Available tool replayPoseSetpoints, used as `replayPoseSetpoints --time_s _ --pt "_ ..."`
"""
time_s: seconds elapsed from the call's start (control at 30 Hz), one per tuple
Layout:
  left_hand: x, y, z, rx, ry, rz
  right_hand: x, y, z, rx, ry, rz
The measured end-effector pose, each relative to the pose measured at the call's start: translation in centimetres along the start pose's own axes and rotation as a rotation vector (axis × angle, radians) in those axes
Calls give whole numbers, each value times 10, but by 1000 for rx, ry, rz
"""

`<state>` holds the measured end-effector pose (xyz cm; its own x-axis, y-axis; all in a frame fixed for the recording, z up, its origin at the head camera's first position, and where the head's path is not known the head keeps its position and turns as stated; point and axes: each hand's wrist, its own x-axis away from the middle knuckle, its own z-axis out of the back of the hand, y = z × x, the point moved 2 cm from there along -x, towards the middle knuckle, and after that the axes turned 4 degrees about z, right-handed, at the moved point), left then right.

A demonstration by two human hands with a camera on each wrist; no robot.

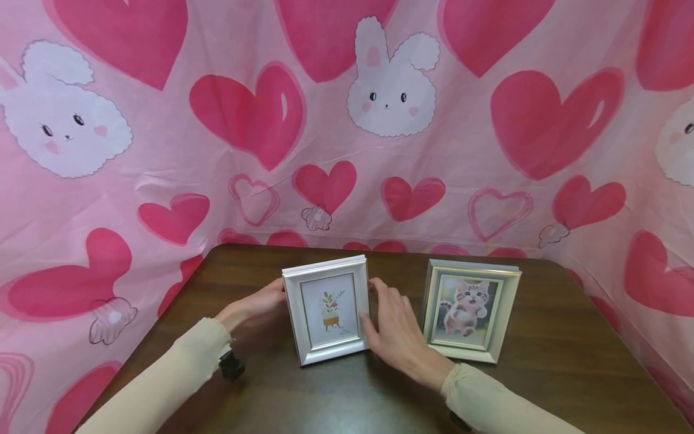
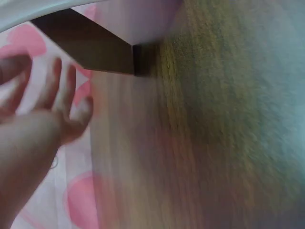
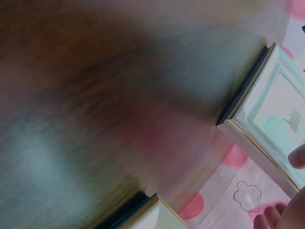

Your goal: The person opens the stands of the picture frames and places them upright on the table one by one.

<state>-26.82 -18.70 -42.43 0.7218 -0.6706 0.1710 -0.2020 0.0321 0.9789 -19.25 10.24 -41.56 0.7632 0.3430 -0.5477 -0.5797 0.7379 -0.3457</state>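
A silver-white picture frame (image 1: 332, 313) with a drawing of a potted plant stands on the dark wooden table, slightly turned and tilted, between both hands. At its left side is my left hand (image 1: 260, 306), fingertips partly hidden behind the edge. Those fingers look loosely extended and blurred in the left wrist view, below a brown support leg (image 2: 88, 43) behind the frame. My right hand (image 1: 398, 331) holds the right edge, thumb on the front and fingers along the side and back. To the right stands a second, pale gold-trimmed frame (image 1: 468, 307) with a kitten picture, untouched.
The brown wood-grain table (image 1: 564, 337) has rounded back corners. A pink cloth (image 1: 325, 138) with hearts and rabbits hangs behind it and at both sides. The kitten frame stands close beside the right hand and wrist.
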Motion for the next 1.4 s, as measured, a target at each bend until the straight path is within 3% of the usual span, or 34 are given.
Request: replayPoseSetpoints --time_s 0.1,0.17,0.3,0.4,0.47,0.57,0.67,0.8,0.97,1.4 --pt "8 3 2 53 134 -10 1 2 0 -16 28 41" --pt "16 7 0 -4 266 -67 3 3 0 -28 51 81" --pt "30 17 -13 -275 530 -282 6 6 -1 -35 60 142" --pt "43 19 -28 -492 630 -440 9 7 -1 -32 26 158" --pt "52 17 -38 -647 634 -522 10 7 -2 -30 1 160" --pt "62 11 -51 -905 640 -593 11 7 -2 -26 -19 162" --pt "68 5 -59 -1111 657 -619 12 8 -2 -26 -29 163" --pt "72 -4 -65 -1293 662 -628 12 8 -1 -39 -41 163" --pt "74 -9 -69 -1377 636 -598 11 9 -1 -55 -56 154" --pt "72 -13 -67 -1332 634 -555 13 9 -2 -88 -47 156"
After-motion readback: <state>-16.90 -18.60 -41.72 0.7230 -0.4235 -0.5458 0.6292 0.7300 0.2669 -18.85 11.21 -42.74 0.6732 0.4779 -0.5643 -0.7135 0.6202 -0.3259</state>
